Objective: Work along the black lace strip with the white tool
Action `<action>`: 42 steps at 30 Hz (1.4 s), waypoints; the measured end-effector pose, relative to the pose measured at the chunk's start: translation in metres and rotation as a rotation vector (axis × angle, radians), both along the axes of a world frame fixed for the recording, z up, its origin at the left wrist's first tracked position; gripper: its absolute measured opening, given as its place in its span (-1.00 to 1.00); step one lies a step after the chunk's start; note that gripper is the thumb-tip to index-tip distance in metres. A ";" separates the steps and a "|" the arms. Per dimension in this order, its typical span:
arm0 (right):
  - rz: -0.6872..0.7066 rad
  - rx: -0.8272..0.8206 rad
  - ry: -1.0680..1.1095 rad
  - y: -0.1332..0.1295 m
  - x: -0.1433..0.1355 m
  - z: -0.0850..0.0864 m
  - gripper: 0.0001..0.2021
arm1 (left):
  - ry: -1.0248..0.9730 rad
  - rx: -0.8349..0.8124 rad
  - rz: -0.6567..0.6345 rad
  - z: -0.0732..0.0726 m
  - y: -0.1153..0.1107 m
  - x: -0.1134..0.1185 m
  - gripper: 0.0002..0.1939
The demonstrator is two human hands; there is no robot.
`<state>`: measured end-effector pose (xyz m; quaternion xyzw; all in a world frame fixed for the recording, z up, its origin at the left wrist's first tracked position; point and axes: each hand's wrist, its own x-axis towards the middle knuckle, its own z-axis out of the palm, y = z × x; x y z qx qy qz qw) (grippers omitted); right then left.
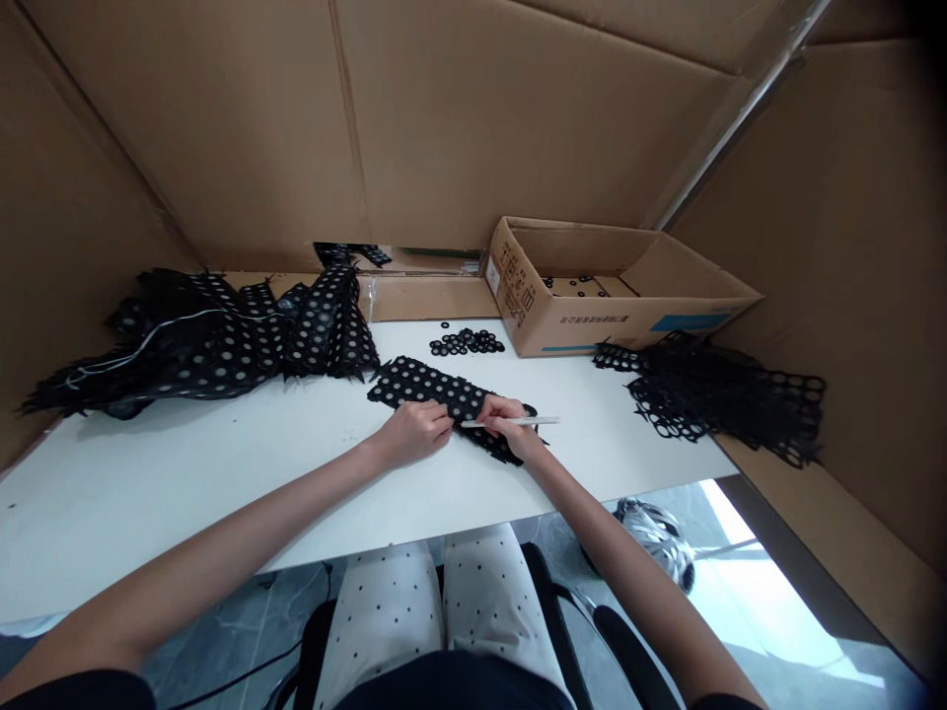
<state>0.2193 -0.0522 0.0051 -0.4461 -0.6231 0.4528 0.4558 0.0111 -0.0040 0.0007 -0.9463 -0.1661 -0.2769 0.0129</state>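
Observation:
A black rubber-like sheet with rows of pale round spots point(421, 383) lies at a slant on the white table. My left hand point(418, 431) is closed at its near edge, the fingers curled; whether they pinch the sheet is hard to see. Over the right part of the sheet, my right hand point(510, 424) grips a thin white pen-like stick point(546, 420), its tip pointing left toward my left fingers. Just beyond the sheet sits a pile of small black rings point(468, 342).
A heap of spotted black sheets point(222, 340) covers the table's left back. An open cardboard box point(584, 320) with a few rings inside stands at the back right. Beside it, black sheets full of holes point(729, 394) hang over the table's right edge. Cardboard walls point(444, 118) surround the table.

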 end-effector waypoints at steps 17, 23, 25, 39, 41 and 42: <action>-0.019 0.111 -0.146 -0.001 -0.003 0.000 -0.91 | -0.013 0.050 0.038 0.000 -0.001 0.002 -0.75; -0.186 -0.040 0.220 0.006 0.008 -0.008 -0.87 | -0.012 0.009 0.058 0.003 -0.002 0.002 -0.81; -0.131 -0.085 0.263 0.009 0.012 -0.010 -0.87 | -0.011 0.010 0.063 0.004 -0.004 0.004 -0.84; -0.077 -0.017 0.186 -0.002 0.013 -0.011 -0.90 | 0.037 0.017 -0.055 0.000 -0.005 0.016 -0.81; -0.077 -0.014 0.186 -0.002 0.014 -0.011 -0.90 | 0.028 0.010 -0.062 0.001 -0.006 0.015 -0.80; -0.080 -0.012 0.187 -0.002 0.014 -0.012 -0.89 | 0.021 0.007 -0.064 0.001 -0.007 0.015 -0.79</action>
